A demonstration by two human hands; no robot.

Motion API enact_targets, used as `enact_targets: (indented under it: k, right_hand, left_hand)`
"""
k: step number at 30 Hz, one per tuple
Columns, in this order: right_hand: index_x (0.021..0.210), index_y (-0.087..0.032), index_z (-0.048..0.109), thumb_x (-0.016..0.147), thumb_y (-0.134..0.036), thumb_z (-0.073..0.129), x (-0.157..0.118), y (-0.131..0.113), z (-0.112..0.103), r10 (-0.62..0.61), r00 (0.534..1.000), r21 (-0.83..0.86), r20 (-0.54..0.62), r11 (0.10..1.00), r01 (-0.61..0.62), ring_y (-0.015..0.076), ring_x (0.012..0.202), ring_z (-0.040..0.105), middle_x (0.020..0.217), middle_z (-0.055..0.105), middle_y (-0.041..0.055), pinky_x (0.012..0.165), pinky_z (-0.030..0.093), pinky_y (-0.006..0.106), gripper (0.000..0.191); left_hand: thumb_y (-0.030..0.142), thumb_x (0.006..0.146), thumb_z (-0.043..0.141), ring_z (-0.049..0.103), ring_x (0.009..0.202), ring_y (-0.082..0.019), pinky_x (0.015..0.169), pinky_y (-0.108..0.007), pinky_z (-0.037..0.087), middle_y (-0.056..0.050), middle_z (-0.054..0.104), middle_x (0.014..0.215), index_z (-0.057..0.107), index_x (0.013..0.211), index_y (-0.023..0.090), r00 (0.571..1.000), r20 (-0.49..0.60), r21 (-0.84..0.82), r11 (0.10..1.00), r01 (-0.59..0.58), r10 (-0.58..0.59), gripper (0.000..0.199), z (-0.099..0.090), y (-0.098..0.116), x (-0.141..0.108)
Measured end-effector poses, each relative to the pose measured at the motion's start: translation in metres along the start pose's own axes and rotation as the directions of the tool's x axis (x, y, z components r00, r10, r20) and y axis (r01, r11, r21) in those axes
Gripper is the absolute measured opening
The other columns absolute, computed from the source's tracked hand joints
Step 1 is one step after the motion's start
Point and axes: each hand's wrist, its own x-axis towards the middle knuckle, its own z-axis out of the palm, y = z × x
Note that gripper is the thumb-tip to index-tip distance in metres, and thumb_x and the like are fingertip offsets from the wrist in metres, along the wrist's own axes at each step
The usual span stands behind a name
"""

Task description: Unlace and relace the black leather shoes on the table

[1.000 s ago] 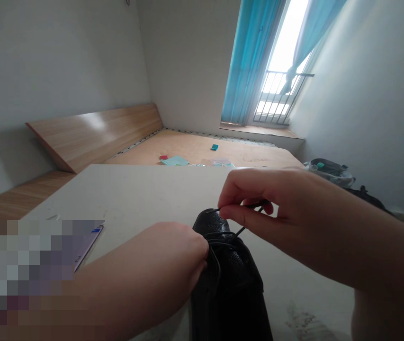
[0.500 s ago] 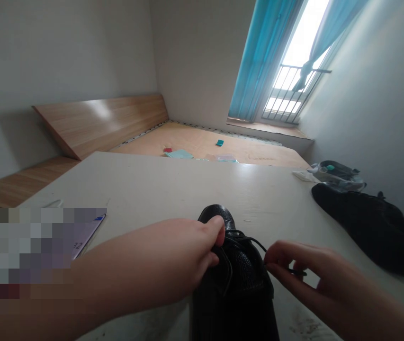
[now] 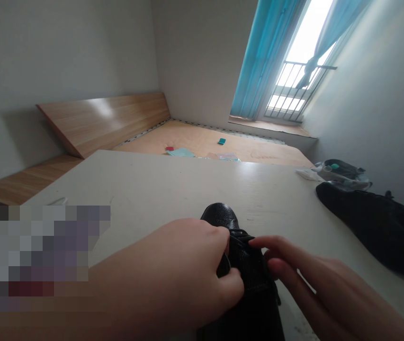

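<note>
A black leather lace-up shoe (image 3: 219, 215) lies on the white table, toe pointing away from me. My left hand (image 3: 202, 265) is closed around its left upper edge by the lacing; its palm hides part of the opening. Black shoelaces (image 3: 239, 235) cross the front of the shoe. My right hand (image 3: 301, 270) is at the shoe's right side, fingers fairly straight and apart. Its index fingertip touches the laces, while the thumb lies against the side flap. A short lace end hangs by the right side.
Another black shoe (image 3: 372, 227) lies at the table's right, with a clear plastic bag (image 3: 351, 177) behind it. A blurred-out item covers the left table edge. Beyond the table (image 3: 145, 182) is a bed (image 3: 258, 149) with small items on it.
My right hand has let go of the lace it was pulling rightward and moved left onto the shoe's lacing. My left hand has turned, its fingers curling further over the shoe.
</note>
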Motion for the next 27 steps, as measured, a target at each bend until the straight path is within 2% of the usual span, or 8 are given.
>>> enact_targets:
  k: [5, 10, 14, 18, 20, 22, 24, 27]
  right_hand:
    - [0.108, -0.023, 0.06, 0.091, -0.013, 0.043, 0.007, -0.009, -0.004, -0.111, 0.993, -0.244, 0.051, 0.962, 0.12, 0.0221, 0.063, 0.073, 0.082, 0.077, 0.0018, 0.053, 0.055, 0.031, 0.027]
    - [0.084, -0.021, 0.062, 0.082, -0.003, 0.047, 0.019, -0.018, -0.006, -0.086, 0.986, -0.254, 0.145, 0.96, 0.121, 0.0188, 0.049, 0.067, 0.066, 0.071, 0.002, 0.045, 0.047, 0.026, 0.024]
    - [0.081, -0.021, 0.062, 0.081, -0.004, 0.051, 0.027, -0.022, -0.007, -0.066, 0.986, -0.247, 0.153, 0.963, 0.103, 0.018, 0.049, 0.065, 0.061, 0.068, 0.0008, 0.047, 0.045, 0.025, 0.02]
    - [0.084, -0.022, 0.062, 0.084, -0.007, 0.047, 0.027, -0.022, -0.005, -0.092, 0.993, -0.275, 0.078, 0.955, 0.11, 0.0227, 0.067, 0.067, 0.077, 0.068, 0.005, 0.056, 0.052, 0.032, 0.021]
    - [0.087, -0.023, 0.061, 0.087, -0.009, 0.046, 0.026, -0.023, -0.005, -0.105, 0.994, -0.223, 0.035, 0.968, 0.11, 0.0243, 0.078, 0.066, 0.088, 0.067, 0.006, 0.062, 0.055, 0.036, 0.021]
    - [0.088, -0.024, 0.06, 0.09, -0.012, 0.046, 0.026, -0.025, -0.007, -0.085, 0.996, -0.079, 0.011, 0.993, 0.086, 0.0215, 0.081, 0.065, 0.09, 0.067, 0.0038, 0.067, 0.056, 0.034, 0.019]
    - [0.086, -0.025, 0.06, 0.093, -0.019, 0.048, 0.028, -0.028, -0.013, -0.018, 1.0, 0.104, -0.003, 0.994, 0.018, 0.0169, 0.076, 0.065, 0.084, 0.067, 0.0004, 0.063, 0.056, 0.027, 0.015]
    - [0.085, -0.026, 0.063, 0.092, -0.029, 0.057, 0.035, -0.033, -0.024, 0.105, 0.99, 0.365, -0.089, 0.929, -0.066, 0.0139, 0.071, 0.066, 0.077, 0.068, -0.0024, 0.055, 0.053, 0.02, 0.01]
  left_hand:
    - [0.026, 0.078, 0.047, 0.052, 0.048, -0.017, 0.043, -0.029, 0.021, -0.001, 0.063, 0.059, 0.056, 0.064, 0.022, 0.998, -0.067, 0.093, 0.996, -0.016, 0.022, 0.018, 0.004, 0.009, 0.0]
    - [0.025, 0.087, 0.042, 0.06, 0.057, -0.021, 0.048, -0.031, 0.022, -0.004, 0.067, 0.067, 0.06, 0.072, 0.022, 0.997, -0.053, 0.163, 0.985, -0.052, 0.061, 0.023, 0.004, 0.008, 0.001]
    - [0.023, 0.089, 0.041, 0.064, 0.061, -0.024, 0.049, -0.032, 0.027, -0.005, 0.069, 0.072, 0.062, 0.081, 0.022, 0.999, -0.011, 0.17, 0.985, -0.036, 0.039, 0.023, 0.001, 0.01, -0.003]
    - [0.02, 0.089, 0.042, 0.064, 0.067, -0.025, 0.058, -0.034, 0.041, -0.006, 0.07, 0.08, 0.065, 0.087, 0.023, 0.999, -0.02, 0.164, 0.985, -0.045, 0.049, 0.023, 0.002, 0.014, -0.005]
    - [0.018, 0.085, 0.045, 0.062, 0.078, -0.027, 0.07, -0.04, 0.046, -0.008, 0.068, 0.089, 0.066, 0.087, 0.022, 0.988, -0.121, 0.228, 0.971, -0.071, 0.1, 0.021, 0.002, 0.015, -0.005]
    - [0.017, 0.084, 0.047, 0.06, 0.083, -0.027, 0.076, -0.043, 0.046, -0.009, 0.067, 0.091, 0.065, 0.083, 0.021, 0.953, -0.259, 0.249, 0.964, -0.094, 0.16, 0.019, -0.001, 0.015, -0.005]
    - [0.021, 0.088, 0.046, 0.059, 0.077, -0.022, 0.071, -0.037, 0.046, -0.004, 0.067, 0.085, 0.064, 0.08, 0.023, 0.908, -0.373, 0.136, 0.979, -0.15, 0.191, 0.02, -0.006, 0.013, -0.005]
    - [0.031, 0.091, 0.053, 0.057, 0.063, -0.014, 0.055, -0.025, 0.042, 0.004, 0.068, 0.074, 0.067, 0.08, 0.027, 0.847, -0.508, -0.106, 0.964, -0.242, 0.157, 0.019, -0.018, 0.011, -0.007]
